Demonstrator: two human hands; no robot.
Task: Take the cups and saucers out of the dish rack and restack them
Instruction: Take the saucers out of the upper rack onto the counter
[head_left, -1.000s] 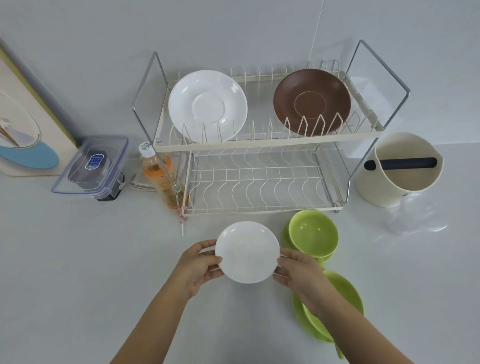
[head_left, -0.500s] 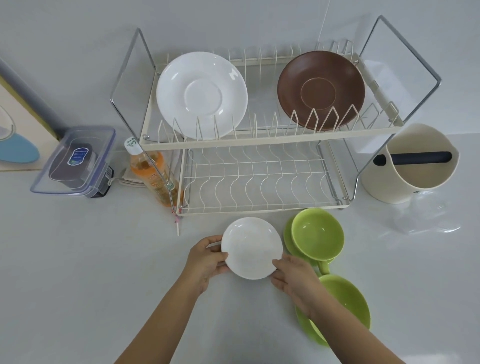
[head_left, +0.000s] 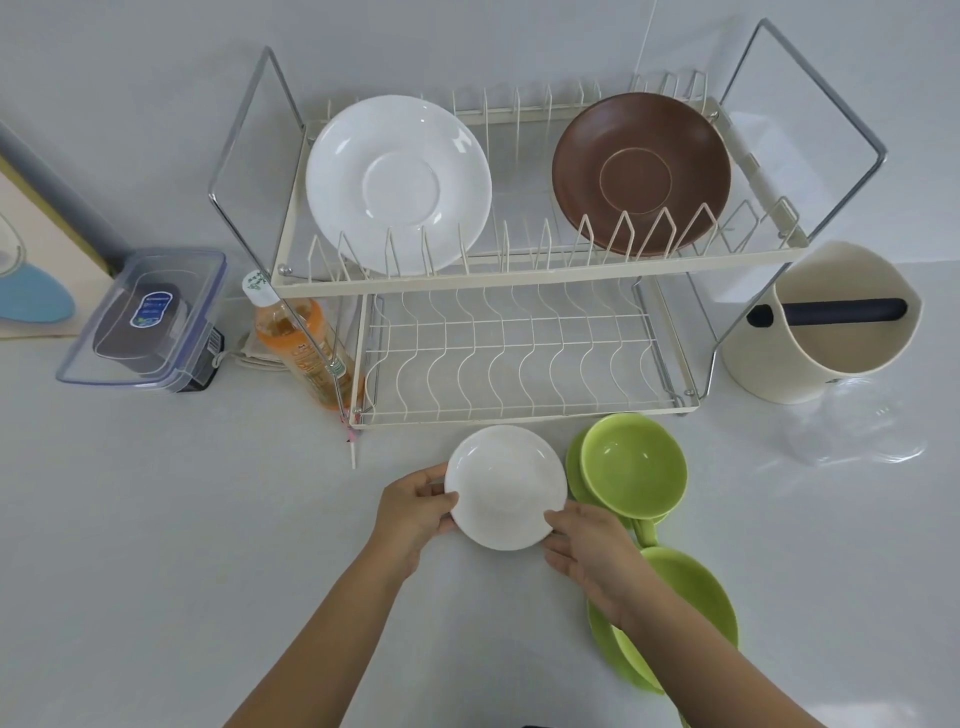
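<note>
A white cup (head_left: 506, 486) sits low over the counter just in front of the dish rack (head_left: 519, 283). My left hand (head_left: 415, 512) grips its left rim and my right hand (head_left: 589, 551) holds its lower right rim. On the rack's upper tier stand a white saucer (head_left: 399, 183) at the left and a brown saucer (head_left: 641, 174) at the right. The lower tier holds nothing. To the right of the white cup a green cup (head_left: 632, 465) rests on a green saucer. A second green cup (head_left: 685, 603) on its saucer lies nearer, partly hidden by my right forearm.
An orange drink bottle (head_left: 298, 343) leans at the rack's left foot. A clear lidded box (head_left: 148, 319) lies further left. A cream round container (head_left: 826, 322) with a black bar stands right of the rack, with clear plastic wrap (head_left: 857, 426) in front of it.
Both hands have kept their hold on the white cup. The view has drawn closer to the rack, and the cup sits a little nearer to the rack's front edge.
</note>
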